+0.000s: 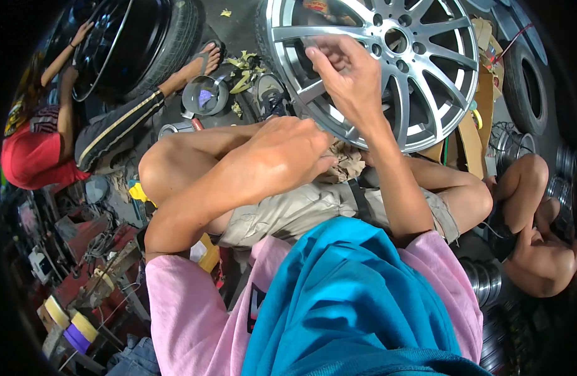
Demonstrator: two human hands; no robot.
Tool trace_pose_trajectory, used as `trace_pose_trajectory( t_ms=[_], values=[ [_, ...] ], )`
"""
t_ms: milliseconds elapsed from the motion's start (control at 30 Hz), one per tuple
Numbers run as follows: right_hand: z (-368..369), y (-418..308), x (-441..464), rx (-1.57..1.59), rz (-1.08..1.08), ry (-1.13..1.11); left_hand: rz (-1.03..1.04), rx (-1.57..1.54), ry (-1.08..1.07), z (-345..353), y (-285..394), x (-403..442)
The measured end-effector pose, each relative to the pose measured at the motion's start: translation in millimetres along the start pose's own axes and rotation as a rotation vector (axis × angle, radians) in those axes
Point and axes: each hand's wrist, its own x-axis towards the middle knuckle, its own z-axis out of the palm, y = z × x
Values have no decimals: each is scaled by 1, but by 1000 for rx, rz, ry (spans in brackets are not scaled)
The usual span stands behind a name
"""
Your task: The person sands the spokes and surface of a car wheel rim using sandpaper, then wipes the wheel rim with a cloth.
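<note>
A large silver multi-spoke wheel rim lies in front of me, at the top of the view. My right hand is over its left spokes, fingers curled and slightly blurred; whether it holds anything is hidden. Above my lap, my left hand is closed, its back toward the camera, beside a crumpled brownish cloth or paper. What its fingers hold, if anything, cannot be made out.
At the upper left a person in red has hands at a dark wheel with a tire. A bucket stands near that person's foot. Cardboard and a tire lie right. Another person crouches at far right.
</note>
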Motion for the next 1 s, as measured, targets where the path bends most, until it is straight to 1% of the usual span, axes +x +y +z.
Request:
trace_pose_trajectory(
  t_ms=[33,67,100,133,167,200,267,300,367,500,567,667,700,800,867,900,967,1000],
  values=[
    [4,2,6,-1,1,-11,43,21,90,4,-3,-6],
    [7,0,13,-40,-53,-9,84,40,180,6,-5,-10],
    [10,1,17,-80,-108,-9,76,29,185,6,-6,-11],
    [12,5,21,-81,-107,-22,29,29,88,5,-6,-11],
    [12,9,25,-99,-163,-26,-17,31,-10,3,-6,-12],
    [12,12,27,-116,-219,-30,-22,23,-7,3,-6,-13],
    [10,11,30,-140,-175,-74,-38,57,3,4,-5,-18],
    [8,8,32,-177,-231,-92,-42,53,4,6,-5,-20],
    [2,0,38,-263,-315,-130,2,68,90,9,-7,-23],
    [-2,-5,44,-261,-314,-154,25,112,71,10,-8,-18],
    [0,1,45,-263,-309,-195,-21,93,25,9,-6,-14],
    [-1,3,44,-304,-322,-204,-6,87,-6,11,-7,-10],
    [1,6,44,-278,-347,-175,-5,93,-14,11,-7,-8],
    [1,9,44,-271,-307,-198,-10,93,-77,12,-6,-2],
    [2,11,43,-251,-303,-182,51,14,48,15,-5,-1],
    [2,13,43,-231,-302,-178,56,18,42,18,-7,-1],
    [5,20,42,-234,-314,-160,153,47,182,23,-10,-4],
    [6,23,42,-239,-330,-151,156,48,178,23,-11,-4]
  ],
)
